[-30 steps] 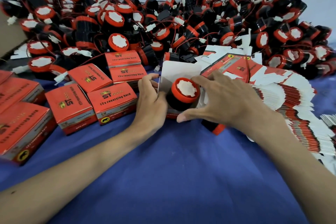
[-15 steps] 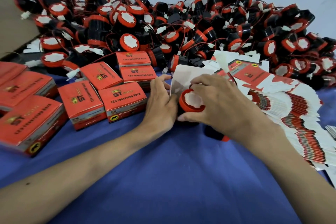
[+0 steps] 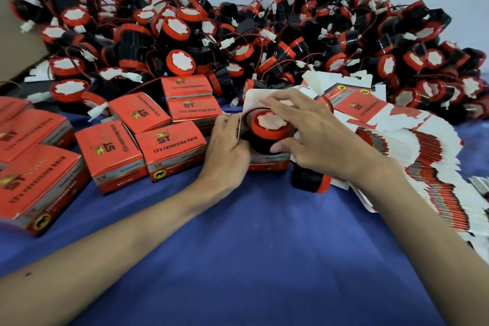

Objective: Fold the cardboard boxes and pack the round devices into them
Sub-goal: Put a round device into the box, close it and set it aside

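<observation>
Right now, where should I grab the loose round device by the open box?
Probably across its black barrel, from the near side: the loose round device lies tipped on the cloth beside the open box, red rim low right, right hand overhanging.

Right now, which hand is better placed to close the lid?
Probably right: the right hand has fingers on the white flap behind the round device, while the left hand pinches the open box at its side.
</observation>
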The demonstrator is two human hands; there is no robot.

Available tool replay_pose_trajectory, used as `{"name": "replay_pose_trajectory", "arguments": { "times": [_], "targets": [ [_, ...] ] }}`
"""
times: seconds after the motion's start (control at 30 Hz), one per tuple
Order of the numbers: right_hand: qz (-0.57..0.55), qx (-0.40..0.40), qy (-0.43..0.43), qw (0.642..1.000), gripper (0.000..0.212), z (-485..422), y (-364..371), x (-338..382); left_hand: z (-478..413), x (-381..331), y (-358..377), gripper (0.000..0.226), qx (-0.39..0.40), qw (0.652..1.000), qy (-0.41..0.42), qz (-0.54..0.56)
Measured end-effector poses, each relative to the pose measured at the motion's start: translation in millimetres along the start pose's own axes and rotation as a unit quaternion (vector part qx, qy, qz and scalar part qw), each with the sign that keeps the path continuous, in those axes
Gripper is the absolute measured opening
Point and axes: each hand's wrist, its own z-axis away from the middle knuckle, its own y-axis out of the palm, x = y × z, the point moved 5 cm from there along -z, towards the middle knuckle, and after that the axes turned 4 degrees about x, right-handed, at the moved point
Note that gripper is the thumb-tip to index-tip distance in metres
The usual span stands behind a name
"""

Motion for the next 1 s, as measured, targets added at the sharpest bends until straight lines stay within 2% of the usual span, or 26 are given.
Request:
{"name": "replay_pose_trajectory", "arguments": {
  "times": [0.1, 0.2, 0.27, 0.37, 0.43, 0.5, 0.67, 0.73, 0.8, 0.87, 1.0],
  "targets": [
    [-0.034, -0.001, -0.011, 0.999, 0.061, 1.6, -2.7, -4.5, 1.3, 0.5, 0.6, 0.030, 0.009, 1.000, -0.016, -0.003],
    [-0.095, -0.050, -0.041, 0.993, 0.054, 3.8, -15.4, -10.2, 3.1, -0.1, 2.1, 0.037, 0.025, 0.999, -0.020, 0.000],
    [-0.109, -0.041, -0.062, 0.991, 0.057, 3.0, -14.4, -7.8, 3.1, 0.1, 2.1, 0.039, 0.030, 0.999, -0.023, 0.002],
    [-0.069, 0.007, -0.045, 0.997, 0.067, 0.8, -3.7, -7.0, 0.8, 0.8, 2.8, 0.037, 0.048, 0.998, -0.038, 0.027],
    [-0.009, 0.035, 0.003, 0.999, 0.075, 1.5, 1.0, -13.9, 2.7, -0.8, 2.7, 0.039, 0.051, 0.996, -0.048, 0.050],
    [0.070, 0.057, 0.015, 0.996, 0.076, 2.0, 3.4, -14.5, 6.0, -4.9, 1.6, 0.033, 0.054, 0.995, -0.047, 0.063],
    [0.179, 0.100, -0.027, 0.978, 0.052, 5.0, 10.0, -3.1, 7.0, -3.6, 1.0, 0.023, 0.042, 0.995, -0.047, 0.076],
    [0.177, 0.108, -0.039, 0.977, 0.043, 6.3, 6.1, -3.7, 4.9, -0.7, 1.0, 0.018, 0.028, 0.998, -0.039, 0.040],
    [0.124, 0.111, -0.041, 0.985, 0.044, 7.0, 1.3, -8.2, 3.0, 1.4, 2.3, 0.024, 0.020, 0.999, -0.034, 0.019],
    [0.068, 0.054, -0.028, 0.996, 0.037, 5.3, -8.3, -13.4, 2.7, 3.0, 2.1, 0.033, 0.011, 0.999, -0.037, 0.008],
    [0.069, -0.135, 0.003, 0.988, 0.007, 5.3, -19.9, -5.5, 2.9, 2.3, 2.0, 0.035, 0.012, 0.999, -0.038, 0.008]
  ]
}}
